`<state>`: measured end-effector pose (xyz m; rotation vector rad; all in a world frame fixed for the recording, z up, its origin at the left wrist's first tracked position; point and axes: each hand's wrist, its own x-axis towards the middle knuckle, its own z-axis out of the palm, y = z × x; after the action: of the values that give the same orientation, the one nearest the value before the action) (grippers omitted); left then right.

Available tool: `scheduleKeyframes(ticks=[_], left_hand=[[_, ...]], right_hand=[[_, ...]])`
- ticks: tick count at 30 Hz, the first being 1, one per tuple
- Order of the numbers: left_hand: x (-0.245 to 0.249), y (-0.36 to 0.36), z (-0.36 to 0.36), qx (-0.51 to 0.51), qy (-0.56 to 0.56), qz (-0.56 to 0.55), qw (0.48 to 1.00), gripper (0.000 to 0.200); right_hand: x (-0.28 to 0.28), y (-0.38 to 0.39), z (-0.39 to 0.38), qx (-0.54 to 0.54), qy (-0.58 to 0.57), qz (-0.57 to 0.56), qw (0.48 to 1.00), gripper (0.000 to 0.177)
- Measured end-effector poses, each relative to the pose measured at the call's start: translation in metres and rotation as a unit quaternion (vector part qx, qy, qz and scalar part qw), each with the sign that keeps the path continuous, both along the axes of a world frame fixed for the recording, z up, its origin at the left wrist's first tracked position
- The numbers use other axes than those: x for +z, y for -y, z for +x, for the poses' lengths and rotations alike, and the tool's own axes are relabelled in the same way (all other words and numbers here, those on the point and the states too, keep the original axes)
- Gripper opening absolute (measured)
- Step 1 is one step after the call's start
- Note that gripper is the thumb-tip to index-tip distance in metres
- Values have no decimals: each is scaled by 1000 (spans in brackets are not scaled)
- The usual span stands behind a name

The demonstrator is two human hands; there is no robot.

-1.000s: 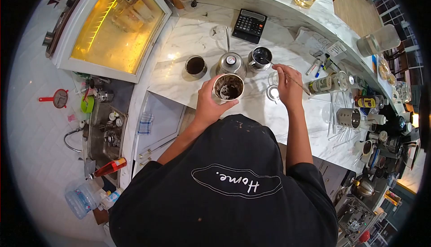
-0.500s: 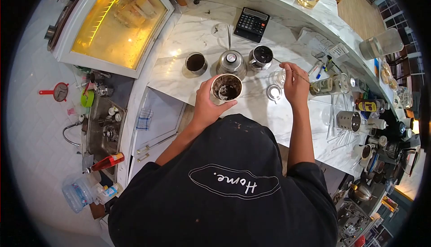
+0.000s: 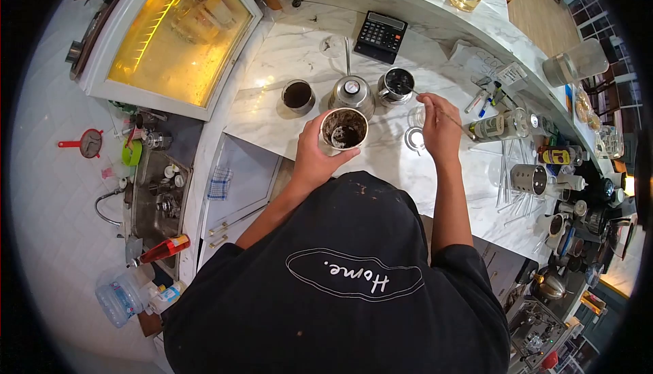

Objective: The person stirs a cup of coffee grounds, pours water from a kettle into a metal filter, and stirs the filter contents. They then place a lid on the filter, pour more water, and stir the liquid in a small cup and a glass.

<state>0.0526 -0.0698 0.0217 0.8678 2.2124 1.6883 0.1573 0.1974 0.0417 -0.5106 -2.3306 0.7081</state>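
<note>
My left hand (image 3: 315,155) is wrapped round a pale cup (image 3: 346,116) whose inner wall is smeared with dark residue, tilted so its inside shows. Between the fingers of my right hand (image 3: 442,131) is a thin long-handled spoon (image 3: 463,127); its far end reaches into a small steel pitcher (image 3: 388,100) with dark contents. The spoon's tip is hidden in there. Just beyond the cup stands a steel gooseneck kettle (image 3: 352,96) with a dial on its lid. A glass of dark liquid (image 3: 298,107) is left of the kettle. Near my right wrist lies a round metal lid (image 3: 415,138).
A calculator (image 3: 381,36) lies at the back of the marble counter (image 3: 272,129). To the right are pens (image 3: 484,105), a labelled bottle (image 3: 486,128), straws and a perforated steel holder (image 3: 528,179). A glass-fronted cabinet (image 3: 235,68) and sink (image 3: 139,214) are on the left.
My right hand has moved slightly left towards the steel pitcher, with the spoon still in its fingers. The cup in my left hand has barely shifted.
</note>
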Motion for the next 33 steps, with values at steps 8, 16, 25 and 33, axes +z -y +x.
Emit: scheduleKeyframes(ticks=[8, 16, 25, 33], left_hand=[[23, 1, -21, -25, -3, 4, 1000, 79], [32, -11, -60, -8, -78, -3, 997, 86], [61, -17, -130, -76, -17, 33, 996, 80], [68, -1, -187, -57, -122, -17, 991, 79]], right_hand=[[23, 10, 9, -111, -51, -103, 987, 28], [30, 16, 11, -203, -205, -233, 929, 37], [123, 56, -43, -19, -182, -262, 948, 35], [143, 82, -160, 139, -3, -248, 959, 32]])
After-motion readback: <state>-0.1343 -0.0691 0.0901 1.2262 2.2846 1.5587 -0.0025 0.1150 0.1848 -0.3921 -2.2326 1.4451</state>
